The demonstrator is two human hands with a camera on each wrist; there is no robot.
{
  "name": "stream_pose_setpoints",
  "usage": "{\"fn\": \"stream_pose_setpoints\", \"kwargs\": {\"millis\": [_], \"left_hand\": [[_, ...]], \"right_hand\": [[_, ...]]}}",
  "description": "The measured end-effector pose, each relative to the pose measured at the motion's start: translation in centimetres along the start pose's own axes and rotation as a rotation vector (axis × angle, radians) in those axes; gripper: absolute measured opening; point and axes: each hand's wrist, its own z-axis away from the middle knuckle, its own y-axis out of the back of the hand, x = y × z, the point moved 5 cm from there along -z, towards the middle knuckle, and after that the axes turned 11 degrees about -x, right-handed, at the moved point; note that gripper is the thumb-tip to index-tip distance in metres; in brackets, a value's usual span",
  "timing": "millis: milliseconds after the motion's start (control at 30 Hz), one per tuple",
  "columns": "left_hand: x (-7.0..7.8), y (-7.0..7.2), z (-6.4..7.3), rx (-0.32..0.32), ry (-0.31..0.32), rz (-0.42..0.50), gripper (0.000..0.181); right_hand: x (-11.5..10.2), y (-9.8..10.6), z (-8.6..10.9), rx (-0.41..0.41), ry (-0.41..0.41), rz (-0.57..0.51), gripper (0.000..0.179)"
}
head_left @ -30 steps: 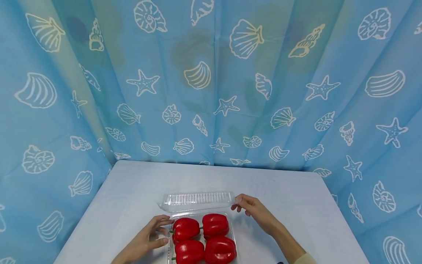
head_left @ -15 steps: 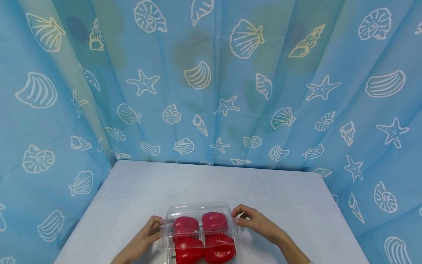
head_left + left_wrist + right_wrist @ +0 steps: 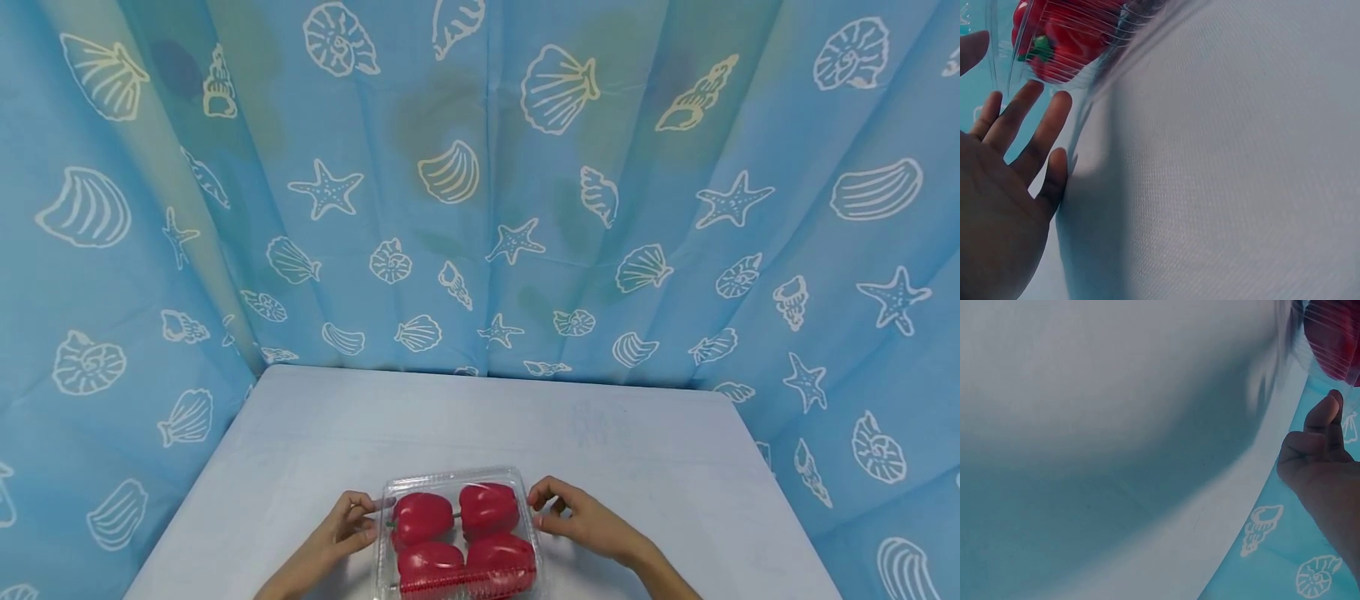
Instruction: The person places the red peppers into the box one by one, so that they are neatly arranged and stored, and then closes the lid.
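Note:
A clear plastic clamshell box [image 3: 450, 477] lies on the white table, its ribbed lid down over several red bell peppers [image 3: 422, 518]. My left hand [image 3: 341, 529] is at the box's left side, fingertips at the wall; in the left wrist view its fingers are fairly straight and spread, near a pepper with a green stem [image 3: 1042, 49]. At the right side, my right hand [image 3: 581, 521] pinches the lid's edge between thumb and bent fingers. The right wrist view has the thumb and a finger of that hand [image 3: 1322, 450] close together just under the box's corner.
A white-covered table [image 3: 637, 450] spreads around the box, with its far edge against a blue curtain [image 3: 480, 208] printed with white shells and starfish. The curtain also hangs along the left and right sides.
The lid, which stood raised behind the peppers, has swung down toward me over them. My right hand has come down and nearer with its edge; my left hand has shifted slightly left.

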Motion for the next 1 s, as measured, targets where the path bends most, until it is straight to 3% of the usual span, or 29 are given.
{"fn": "stream_pose_setpoints", "kwargs": {"millis": [267, 500, 633, 767, 900, 1000], "left_hand": [[-0.1, -0.1, -0.1, 0.013, -0.016, -0.026, 0.043], [0.2, -0.3, 0.0, 0.03, -0.033, -0.037, 0.042], [0.2, -0.3, 0.0, 0.037, -0.037, -0.037, 0.042], [0.1, -0.4, 0.0, 0.056, -0.015, -0.04, 0.043], [0.2, -0.5, 0.0, 0.07, -0.009, -0.056, 0.044], [0.3, -0.5, 0.0, 0.077, -0.022, -0.086, 0.043]], "right_hand": [[-0.1, -0.4, 1.0, 0.097, -0.063, 0.078, 0.04], [-1.2, -1.1, 2.6, 0.071, -0.059, 0.071, 0.042], [-1.1, -2.1, 3.5, 0.011, -0.083, -0.022, 0.037], [-0.3, -3.6, 4.2, -0.053, -0.162, -0.161, 0.043], [0.1, -5.4, 5.0, -0.169, -0.173, -0.413, 0.053], [0.3, -6.5, 5.4, -0.262, -0.138, -0.553, 0.058]]}}
